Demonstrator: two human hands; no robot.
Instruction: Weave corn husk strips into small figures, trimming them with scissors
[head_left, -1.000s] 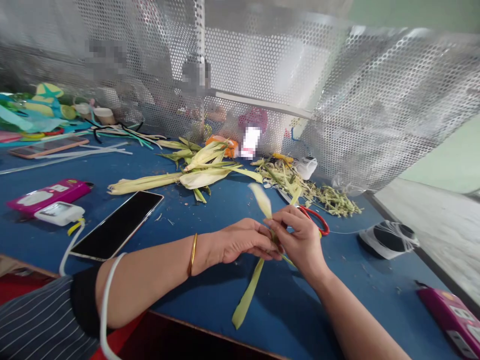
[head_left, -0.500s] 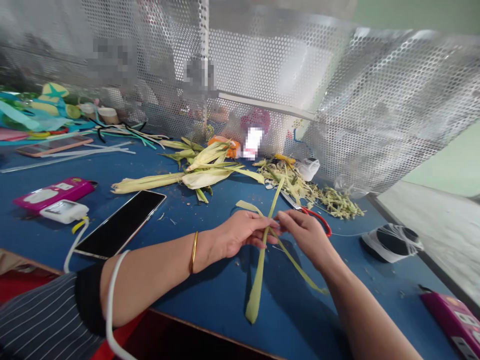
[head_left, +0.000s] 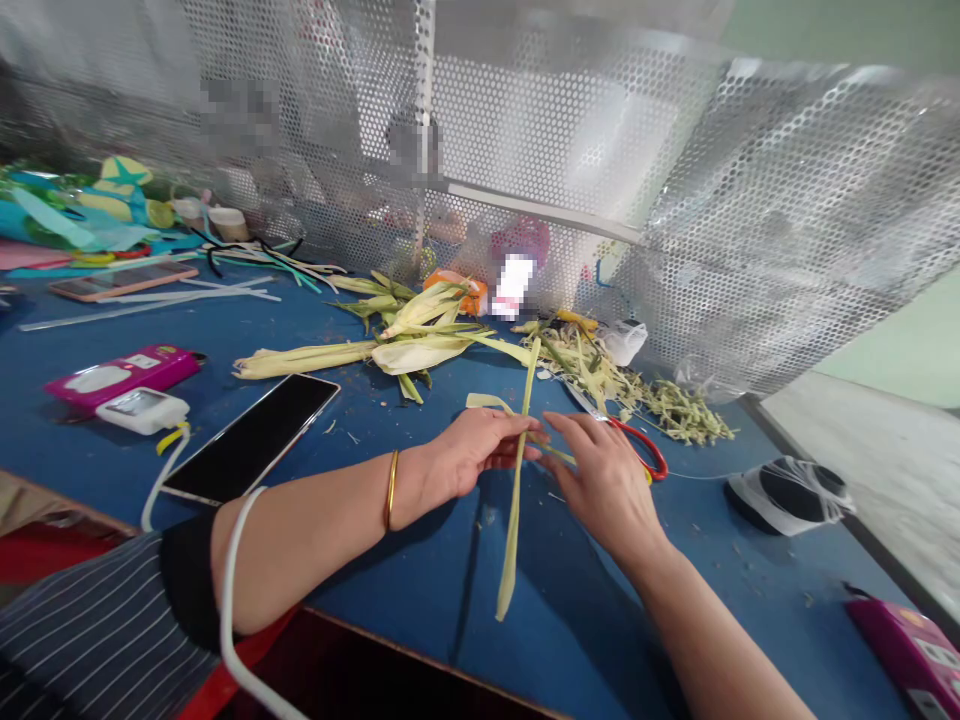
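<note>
My left hand is closed on pale green corn husk strips where they cross, thumb on top. One long corn husk strip runs upright past its fingertips, pointing toward me at the bottom. Another strip sticks out above that hand and continues between the two hands. Close on the right, my right hand curls its thumb and index finger around this crosswise strip, a small gap showing between their tips; the other fingers are partly hidden. Scissors with red handles lie just beyond my right hand.
Whole corn husks lie at the back middle, beside a heap of husk scraps. A black phone and a magenta device are at left. A wrapped black spool sits right. A perforated metal screen stands behind.
The strips have gone from a bunched hold between both hands to a spread cross. The strip end pointing down to the right has swung out of sight. My right hand has lowered slightly.
</note>
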